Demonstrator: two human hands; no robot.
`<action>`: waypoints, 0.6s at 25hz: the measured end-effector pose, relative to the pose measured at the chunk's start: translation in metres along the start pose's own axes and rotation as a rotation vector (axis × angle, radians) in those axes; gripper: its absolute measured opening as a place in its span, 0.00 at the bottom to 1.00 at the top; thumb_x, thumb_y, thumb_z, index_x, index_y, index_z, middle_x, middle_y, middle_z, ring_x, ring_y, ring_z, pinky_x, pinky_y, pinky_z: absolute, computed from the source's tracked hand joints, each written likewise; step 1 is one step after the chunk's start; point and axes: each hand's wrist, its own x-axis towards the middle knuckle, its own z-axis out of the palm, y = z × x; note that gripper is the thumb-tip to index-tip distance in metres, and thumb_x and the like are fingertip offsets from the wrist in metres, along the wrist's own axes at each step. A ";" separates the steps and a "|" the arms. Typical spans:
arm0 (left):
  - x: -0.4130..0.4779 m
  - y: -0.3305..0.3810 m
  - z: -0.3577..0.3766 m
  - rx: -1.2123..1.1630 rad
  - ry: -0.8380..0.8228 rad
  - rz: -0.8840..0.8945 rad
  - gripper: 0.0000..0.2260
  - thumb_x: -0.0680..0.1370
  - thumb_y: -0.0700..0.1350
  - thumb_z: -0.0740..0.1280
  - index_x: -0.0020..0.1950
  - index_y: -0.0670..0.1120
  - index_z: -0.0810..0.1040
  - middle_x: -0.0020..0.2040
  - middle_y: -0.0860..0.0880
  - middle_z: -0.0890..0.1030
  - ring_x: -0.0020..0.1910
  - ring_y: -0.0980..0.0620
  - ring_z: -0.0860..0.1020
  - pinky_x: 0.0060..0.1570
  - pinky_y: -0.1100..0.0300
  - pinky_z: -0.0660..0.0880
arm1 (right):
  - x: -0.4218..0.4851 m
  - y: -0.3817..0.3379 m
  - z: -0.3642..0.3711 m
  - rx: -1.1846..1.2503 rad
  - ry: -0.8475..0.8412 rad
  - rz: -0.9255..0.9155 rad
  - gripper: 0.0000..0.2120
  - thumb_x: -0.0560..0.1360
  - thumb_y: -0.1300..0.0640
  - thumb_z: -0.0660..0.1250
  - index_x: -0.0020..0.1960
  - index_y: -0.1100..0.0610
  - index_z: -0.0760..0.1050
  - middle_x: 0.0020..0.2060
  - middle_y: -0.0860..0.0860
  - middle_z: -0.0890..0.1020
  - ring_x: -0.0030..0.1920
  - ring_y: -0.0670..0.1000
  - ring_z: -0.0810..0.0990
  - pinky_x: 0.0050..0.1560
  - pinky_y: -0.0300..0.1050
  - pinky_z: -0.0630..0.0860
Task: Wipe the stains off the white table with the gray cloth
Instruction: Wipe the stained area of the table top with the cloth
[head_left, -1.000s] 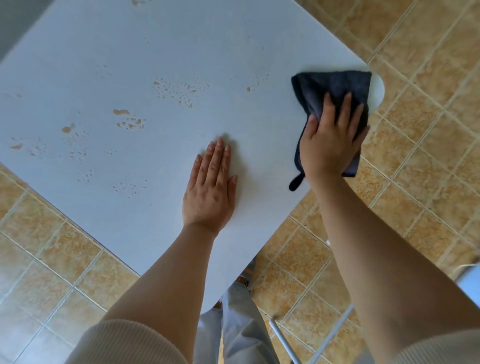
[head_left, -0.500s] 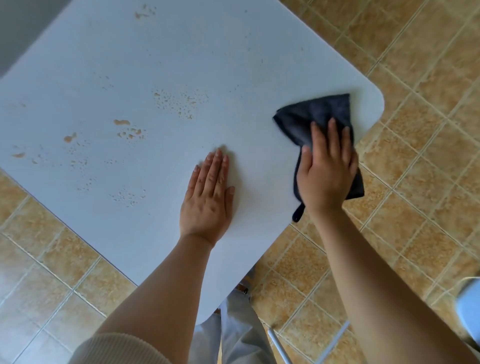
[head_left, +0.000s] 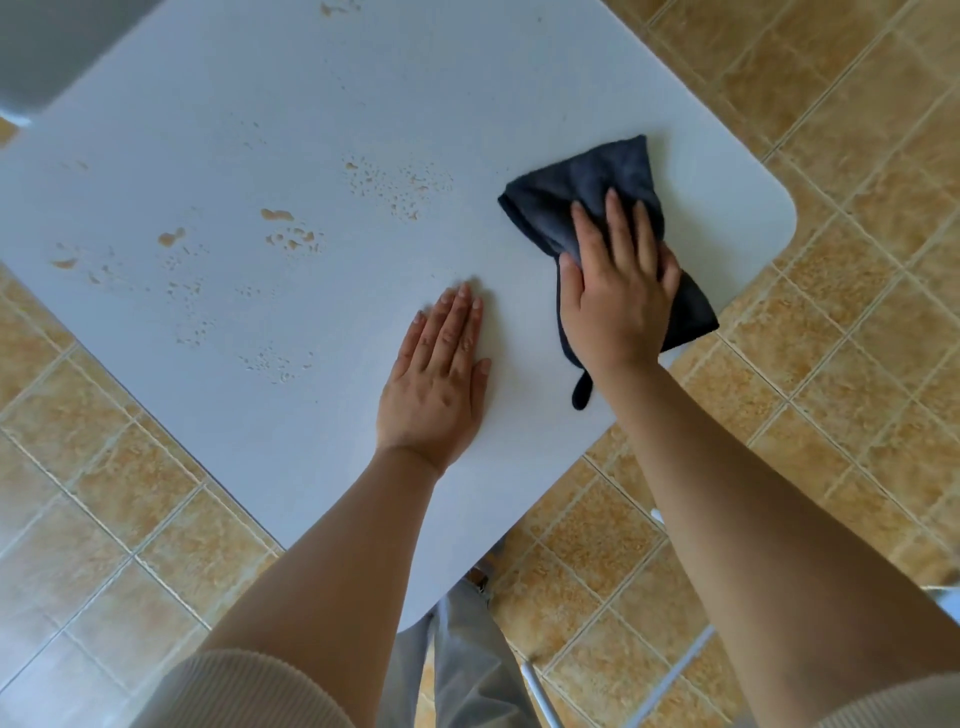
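Right hand presses the gray cloth, fingers straight, at 3 o'clock on the white table. Left hand lies flat, empty; stains at 9 o'clock.

cloth on table near right corner, right hand on cloth, left hand beside it, stains left

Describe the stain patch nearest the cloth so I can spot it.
On the white table, look just left of the gray cloth under the right hand. The stain patch is a wide scatter of fine tan droplets, unlike the bigger solid blotches farther left.
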 end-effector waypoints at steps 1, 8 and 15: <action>0.000 -0.001 -0.002 -0.032 0.002 0.011 0.25 0.84 0.50 0.48 0.79 0.42 0.56 0.79 0.45 0.55 0.78 0.51 0.52 0.77 0.53 0.48 | -0.014 0.004 -0.003 -0.012 0.001 -0.047 0.21 0.84 0.46 0.54 0.75 0.48 0.69 0.76 0.51 0.68 0.76 0.56 0.65 0.69 0.57 0.64; -0.069 -0.045 -0.020 -0.082 0.121 -0.209 0.23 0.83 0.47 0.53 0.77 0.39 0.61 0.78 0.43 0.59 0.78 0.47 0.56 0.76 0.48 0.52 | -0.053 -0.057 -0.002 -0.007 0.012 0.317 0.21 0.83 0.47 0.55 0.75 0.48 0.68 0.77 0.53 0.67 0.77 0.59 0.64 0.69 0.61 0.66; -0.134 -0.088 -0.016 -0.022 0.148 -0.472 0.24 0.83 0.48 0.51 0.78 0.39 0.58 0.78 0.43 0.59 0.78 0.47 0.55 0.76 0.48 0.52 | -0.128 -0.128 0.000 0.048 -0.010 -0.065 0.20 0.84 0.47 0.57 0.75 0.48 0.69 0.76 0.52 0.68 0.76 0.57 0.65 0.70 0.58 0.65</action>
